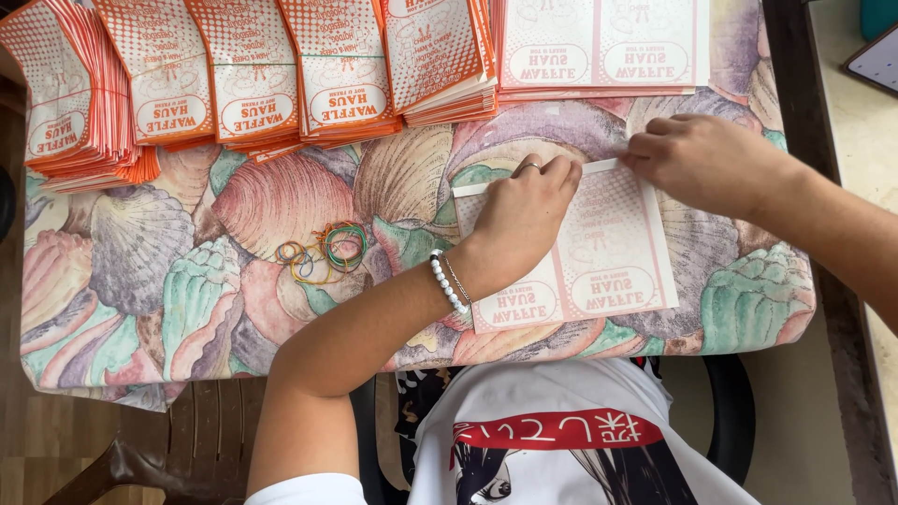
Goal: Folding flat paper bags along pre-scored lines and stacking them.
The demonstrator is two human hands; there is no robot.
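the flat white-and-orange printed paper sheet (608,252) lies on the shell-patterned worktop (187,281), its folded top strip running left to right. the left hand (524,220) presses it flat; the right hand (711,159) pinches the strip's right end.

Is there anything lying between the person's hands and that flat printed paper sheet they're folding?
Nothing visible: the left hand presses on the flat orange-and-white printed paper sheet, and the right hand pinches its folded top edge.
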